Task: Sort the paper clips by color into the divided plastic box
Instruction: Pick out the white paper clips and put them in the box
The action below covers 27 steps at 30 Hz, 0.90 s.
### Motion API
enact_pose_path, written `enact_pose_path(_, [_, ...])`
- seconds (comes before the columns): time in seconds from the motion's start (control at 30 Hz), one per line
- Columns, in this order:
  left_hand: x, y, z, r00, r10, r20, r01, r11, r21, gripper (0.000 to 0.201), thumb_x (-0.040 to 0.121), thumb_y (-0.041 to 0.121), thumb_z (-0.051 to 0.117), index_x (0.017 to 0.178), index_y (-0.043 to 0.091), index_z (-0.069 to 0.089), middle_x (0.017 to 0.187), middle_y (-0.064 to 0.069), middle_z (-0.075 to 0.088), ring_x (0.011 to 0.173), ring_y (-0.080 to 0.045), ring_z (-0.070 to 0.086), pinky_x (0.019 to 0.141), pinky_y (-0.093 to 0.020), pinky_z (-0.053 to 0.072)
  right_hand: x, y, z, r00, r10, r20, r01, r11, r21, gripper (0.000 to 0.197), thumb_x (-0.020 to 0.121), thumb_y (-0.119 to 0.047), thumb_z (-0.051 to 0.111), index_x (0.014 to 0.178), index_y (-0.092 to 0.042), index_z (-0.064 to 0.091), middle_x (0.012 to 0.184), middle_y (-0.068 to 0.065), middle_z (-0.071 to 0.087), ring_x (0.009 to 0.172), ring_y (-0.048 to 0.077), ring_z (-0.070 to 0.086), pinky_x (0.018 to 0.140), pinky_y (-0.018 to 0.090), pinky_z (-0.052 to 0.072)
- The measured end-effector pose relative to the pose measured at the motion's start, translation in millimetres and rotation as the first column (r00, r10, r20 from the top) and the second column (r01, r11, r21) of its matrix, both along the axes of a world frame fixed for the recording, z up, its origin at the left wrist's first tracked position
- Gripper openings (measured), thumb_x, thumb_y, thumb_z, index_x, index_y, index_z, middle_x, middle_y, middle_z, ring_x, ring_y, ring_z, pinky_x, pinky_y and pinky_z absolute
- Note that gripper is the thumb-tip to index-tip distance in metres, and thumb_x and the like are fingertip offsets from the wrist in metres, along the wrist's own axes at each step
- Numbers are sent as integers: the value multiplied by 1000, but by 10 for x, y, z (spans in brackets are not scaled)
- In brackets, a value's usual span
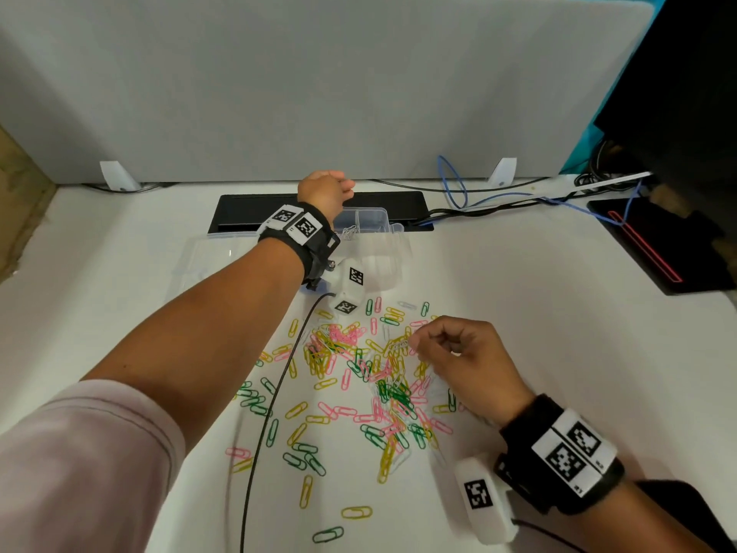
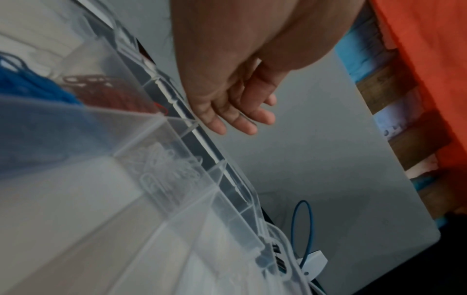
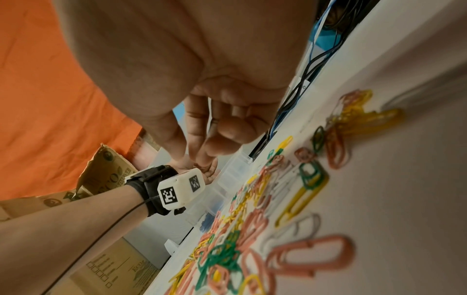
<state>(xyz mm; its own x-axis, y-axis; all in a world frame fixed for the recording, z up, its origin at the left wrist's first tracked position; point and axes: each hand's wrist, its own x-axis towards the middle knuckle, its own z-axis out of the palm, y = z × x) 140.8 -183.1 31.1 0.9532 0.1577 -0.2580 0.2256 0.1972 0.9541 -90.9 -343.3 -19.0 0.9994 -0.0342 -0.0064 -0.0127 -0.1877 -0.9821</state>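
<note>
**A:** Starting at the right hand (image 1: pixel 466 361): pinches, thumb against forefinger, what looks like a white wire paper clip (image 1: pixel 400 345), held just above the heap. Tucks the other fingers in, probably to avoid dragging neighbours along.

**B:** Agreed, though hard to confirm from the right wrist view (shows the fingertips (image 3: pixel 202 157) closed together, little more). And below?

**A:** Hovers over the loose heap of pink, yellow, green and white paper clips (image 1: pixel 359 373), spread across the white table (image 1: pixel 518 313). Tangled in the middle, so worth lifting slowly.

**B:** Now the left hand (image 2: pixel 227 95).

**A:** Hangs slack with fingers nearly straight, gripping nothing visible. Sits beyond the far rim of the clear plastic divided box (image 2: pixel 227 179), well away from the heap.

**B:** Suggests a drop just made, or a hand parked clear of the compartments. Cannot tell which.

**A:** Inside the box: white clips (image 2: pixel 166 167) in the compartment nearest that hand, red clips (image 2: pixel 108 89) and blue clips (image 2: pixel 30 83) in compartments further along.

**B:** Makes sense, then, to carry the pinched clip to the white compartment. Leaves pink, yellow and green unsorted, so roughly midway at best.
</note>
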Motion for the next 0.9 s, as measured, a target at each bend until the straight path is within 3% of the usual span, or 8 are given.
enact_pose_path(0.13, [-200, 50, 95, 995, -97, 32, 96, 995, 21, 23, 95, 1, 46, 87, 19, 59, 86, -1, 68, 80, -17, 65, 82, -31, 53, 19, -43, 61, 1000, -21, 18, 21, 1000, -1, 10, 89, -10, 70, 81, -7, 75, 68, 0, 69, 63, 5, 57, 63, 17, 45])
enact_pose_path(0.27, [-637, 89, 182, 903, -429, -28, 429, 895, 120, 10, 93, 11, 59, 96, 17, 66, 91, -1, 71, 79, -16, 68, 72, -29, 55, 51, -90, 127, 999, -50, 22, 50, 999, -11, 12, 90, -12, 70, 80, -10, 74, 62, -10, 66, 54, 1, 55, 56, 13, 43])
enact_pose_path(0.37, [-927, 108, 133, 705, -685, -184, 682, 584, 441, 8, 92, 14, 64, 96, 16, 70, 91, 3, 73, 75, -11, 69, 68, -25, 54, 75, -91, 172, 995, -101, 21, 101, 995, -21, 14, 91, -11, 69, 77, -11, 72, 61, -10, 66, 50, -1, 55, 51, 11, 42])
enact_pose_path(0.43, [-1074, 106, 62, 583, -769, -264, 703, 314, 638, 8, 90, 14, 67, 91, 19, 73, 85, 7, 73, 66, -3, 67, 63, -18, 52, 93, -105, 184, 991, -130, 9, 131, 991, -41, 16, 90, -13, 70, 75, -11, 72, 60, -8, 66, 49, 0, 54, 49, 12, 42])
enact_pose_path(0.5, [-1190, 101, 17, 512, -803, -307, 684, 164, 711, 12, 89, 11, 67, 86, 20, 75, 79, 9, 72, 61, 0, 64, 62, -17, 51, 101, -136, 177, 991, -134, -16, 133, 989, -71, 16, 90, -13, 70, 75, -14, 72, 60, -8, 65, 48, -1, 54, 49, 12, 42])
enact_pose_path(0.67, [-1367, 124, -8, 531, -700, -477, 630, -51, 775, 12, 84, 25, 72, 86, 14, 77, 81, -2, 74, 70, -15, 65, 78, -34, 59, 164, -82, 172, 999, 9, -34, -21, 937, -348, 17, 89, -10, 69, 76, -19, 76, 60, -15, 67, 56, -2, 59, 58, 14, 45])
enact_pose_path(0.77, [-1481, 98, -65, 578, -600, -553, 545, -220, 809, 28, 82, 39, 72, 78, 11, 68, 73, -3, 66, 68, -19, 61, 63, -29, 54, 313, 30, 226, 991, 112, -80, -137, 785, -604, 17, 85, -12, 68, 76, -22, 78, 74, -12, 71, 73, 7, 66, 71, 28, 55])
enact_pose_path(0.9, [-1540, 90, -189, 626, -558, -545, 517, -226, 826, 36, 77, 42, 77, 67, 18, 53, 70, 1, 56, 74, -20, 61, 62, -26, 49, 452, 154, 272, 959, 150, -240, -283, 530, -799, 15, 82, -15, 68, 89, -24, 78, 94, -5, 73, 88, 17, 66, 77, 27, 53])
